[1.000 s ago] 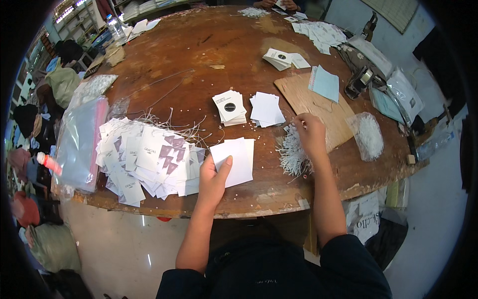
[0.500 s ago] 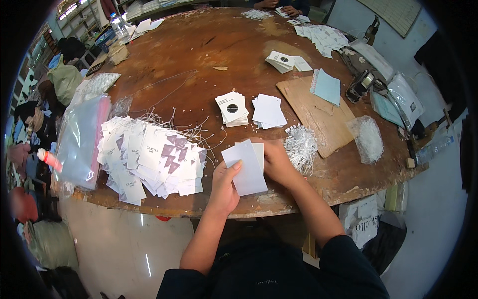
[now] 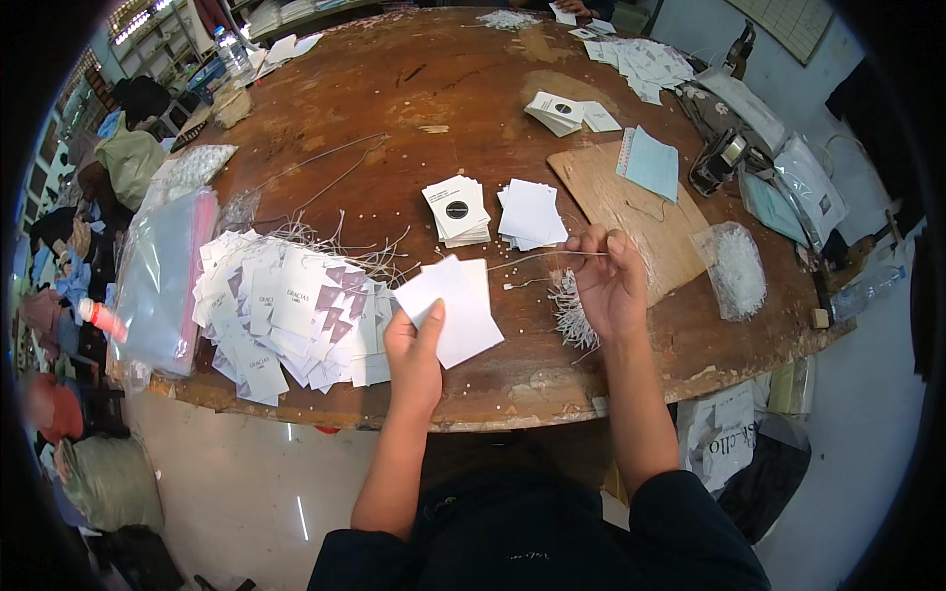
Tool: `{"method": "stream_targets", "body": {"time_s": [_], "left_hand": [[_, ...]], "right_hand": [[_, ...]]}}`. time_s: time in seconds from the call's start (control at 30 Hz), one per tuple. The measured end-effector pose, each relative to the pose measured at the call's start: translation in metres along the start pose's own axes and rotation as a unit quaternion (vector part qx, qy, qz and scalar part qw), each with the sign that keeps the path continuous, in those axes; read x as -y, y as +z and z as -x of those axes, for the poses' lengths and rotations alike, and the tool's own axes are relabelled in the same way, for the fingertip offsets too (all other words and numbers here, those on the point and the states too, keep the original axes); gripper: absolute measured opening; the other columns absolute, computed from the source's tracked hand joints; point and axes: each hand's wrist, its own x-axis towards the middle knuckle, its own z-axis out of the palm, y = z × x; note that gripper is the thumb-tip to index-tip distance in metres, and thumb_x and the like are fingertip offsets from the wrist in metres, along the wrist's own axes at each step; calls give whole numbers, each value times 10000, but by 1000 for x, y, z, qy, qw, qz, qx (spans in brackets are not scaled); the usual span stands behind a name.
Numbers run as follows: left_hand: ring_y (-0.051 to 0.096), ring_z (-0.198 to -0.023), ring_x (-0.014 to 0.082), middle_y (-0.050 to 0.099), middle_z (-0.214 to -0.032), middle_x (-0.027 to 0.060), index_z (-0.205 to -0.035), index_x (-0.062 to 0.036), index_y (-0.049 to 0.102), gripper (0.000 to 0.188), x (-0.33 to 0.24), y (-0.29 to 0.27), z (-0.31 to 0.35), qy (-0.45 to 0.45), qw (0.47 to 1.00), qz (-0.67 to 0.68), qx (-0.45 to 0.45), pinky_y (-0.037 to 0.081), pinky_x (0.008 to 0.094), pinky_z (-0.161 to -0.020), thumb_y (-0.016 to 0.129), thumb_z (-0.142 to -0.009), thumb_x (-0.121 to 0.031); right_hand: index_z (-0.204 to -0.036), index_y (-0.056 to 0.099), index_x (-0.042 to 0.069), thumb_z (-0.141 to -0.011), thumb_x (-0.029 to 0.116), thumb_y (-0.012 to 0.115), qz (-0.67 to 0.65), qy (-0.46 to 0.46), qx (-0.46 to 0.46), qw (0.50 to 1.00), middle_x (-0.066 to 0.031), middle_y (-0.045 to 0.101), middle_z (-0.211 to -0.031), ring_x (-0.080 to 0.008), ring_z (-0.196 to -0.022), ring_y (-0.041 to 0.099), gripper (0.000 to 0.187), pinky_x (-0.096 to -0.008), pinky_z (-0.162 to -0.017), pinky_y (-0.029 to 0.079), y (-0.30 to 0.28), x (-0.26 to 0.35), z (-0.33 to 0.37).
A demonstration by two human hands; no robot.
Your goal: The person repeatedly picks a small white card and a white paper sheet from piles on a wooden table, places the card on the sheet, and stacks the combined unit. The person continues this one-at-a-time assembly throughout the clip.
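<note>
My left hand [image 3: 416, 362] is closed on two overlapping white paper tags [image 3: 458, 313], thumb across their front, above the near part of the table. From the tags' upper corner a thin white string [image 3: 527, 257] runs to the right. My right hand [image 3: 613, 281] is raised and pinches that string between its fingertips. Below it lies a bundle of white strings [image 3: 572, 313], partly hidden by the hand. Beyond the tags stand a stack of printed cards with a black circle [image 3: 456, 219] and a stack of plain white cards [image 3: 530, 214].
A heap of strung tags [image 3: 296, 315] covers the table's left, beside clear plastic bags [image 3: 163, 286]. On the right are a wooden board [image 3: 631, 231], a light-blue notebook [image 3: 648, 165] and a bag of white bits [image 3: 731, 271]. Another person's hands [image 3: 572, 8] show at the far edge.
My right hand has moved from behind the tags out to the right, drawing the string with it. The tags in my left hand have shifted left and tilted.
</note>
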Motion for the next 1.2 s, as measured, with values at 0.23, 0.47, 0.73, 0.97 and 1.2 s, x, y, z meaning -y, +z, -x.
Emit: {"method": "stream_targets", "body": {"time_s": [0.23, 0.47, 0.73, 0.97, 1.2], "left_hand": [[617, -917, 123, 684, -1029, 81, -1138, 43, 651, 252, 10, 7, 5, 84, 979, -179, 37, 495, 293, -808, 638, -962, -138], [641, -898, 156, 684, -1009, 117, -1116, 57, 656, 229, 9, 10, 6, 185, 942, -276, 50, 505, 307, -783, 637, -938, -86], [642, -906, 153, 679, -1022, 118, -1123, 52, 658, 224, 10, 11, 8, 177, 949, -253, 59, 508, 299, -786, 646, -922, -49], [634, -931, 151, 669, -1077, 124, -1130, 57, 656, 234, 12, 9, 9, 152, 961, -223, 66, 507, 293, -814, 652, -919, -44], [645, -955, 175, 678, -1096, 145, -1138, 69, 650, 255, 8, 13, 11, 206, 933, -282, 85, 509, 302, -835, 656, -911, -47]], "right_hand": [[-1018, 612, 11, -930, 13, 644, 382, 85, 66, 918, -30, 640, -829, -61, -764, 594, 93, -209, -690, 494, 35, -25, 27], [-942, 604, -4, -945, 17, 626, 525, -60, 97, 843, -93, 679, -903, -86, -747, 590, 31, -249, -624, 470, 40, -37, 34], [-907, 584, -4, -898, 7, 663, 528, -130, 109, 832, -84, 589, -848, -170, -663, 532, 80, -282, -596, 431, 43, -35, 33], [-908, 588, -3, -896, -2, 659, 533, -116, 111, 831, -91, 591, -845, -173, -682, 543, 72, -287, -591, 433, 42, -34, 35], [-919, 582, -4, -907, -2, 646, 556, -148, 97, 812, -109, 583, -834, -213, -671, 555, 66, -312, -589, 447, 42, -38, 35]]}}
